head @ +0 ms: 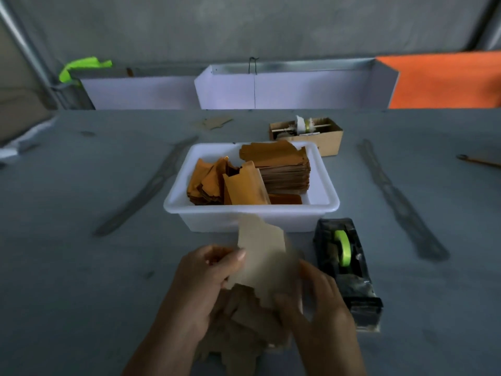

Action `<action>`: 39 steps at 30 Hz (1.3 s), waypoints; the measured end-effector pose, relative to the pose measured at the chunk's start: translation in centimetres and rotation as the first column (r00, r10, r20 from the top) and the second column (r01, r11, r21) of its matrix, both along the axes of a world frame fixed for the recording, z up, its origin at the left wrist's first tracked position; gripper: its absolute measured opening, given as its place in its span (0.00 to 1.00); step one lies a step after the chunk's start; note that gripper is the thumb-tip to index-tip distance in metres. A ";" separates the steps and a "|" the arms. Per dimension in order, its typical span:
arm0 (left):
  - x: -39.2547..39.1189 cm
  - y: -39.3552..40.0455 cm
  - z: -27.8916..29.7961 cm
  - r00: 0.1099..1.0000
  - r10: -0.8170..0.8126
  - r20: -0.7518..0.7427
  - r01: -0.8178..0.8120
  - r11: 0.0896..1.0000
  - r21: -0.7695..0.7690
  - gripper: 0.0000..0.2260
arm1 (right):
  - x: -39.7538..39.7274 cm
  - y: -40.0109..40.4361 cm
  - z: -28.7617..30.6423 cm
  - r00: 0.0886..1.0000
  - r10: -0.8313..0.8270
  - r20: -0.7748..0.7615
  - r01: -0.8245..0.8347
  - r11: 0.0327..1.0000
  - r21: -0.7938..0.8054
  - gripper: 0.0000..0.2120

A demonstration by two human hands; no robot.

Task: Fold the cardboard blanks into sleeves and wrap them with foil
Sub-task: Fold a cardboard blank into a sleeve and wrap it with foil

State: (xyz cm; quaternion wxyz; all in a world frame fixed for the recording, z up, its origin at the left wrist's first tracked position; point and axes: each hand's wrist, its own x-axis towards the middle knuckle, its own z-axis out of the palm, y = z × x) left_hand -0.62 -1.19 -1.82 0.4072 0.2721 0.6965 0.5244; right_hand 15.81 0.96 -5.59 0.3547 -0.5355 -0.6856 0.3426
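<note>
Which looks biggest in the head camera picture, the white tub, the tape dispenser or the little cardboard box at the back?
1. White tub, clearly the largest.
2. Tape dispenser.
3. Little cardboard box, smallest here. But it sits farthest from the camera, so its real size against the dispenser is unsure.

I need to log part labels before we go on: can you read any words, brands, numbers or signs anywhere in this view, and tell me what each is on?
None can be read.
tape dispenser: no legible brand or label on its dark body or green roll.
small cardboard box: a pale strip along its top edge, too blurred to tell whether it carries text.
cardboard blank, held by both hands: plain.
white tub: unmarked.
</note>
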 end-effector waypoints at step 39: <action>4.5 -1.4 0.8 0.995 -0.018 -0.100 0.031 0.991 0.132 0.04 | 0.0 -1.6 3.8 0.984 -0.118 -0.136 0.153 0.948 0.280 0.19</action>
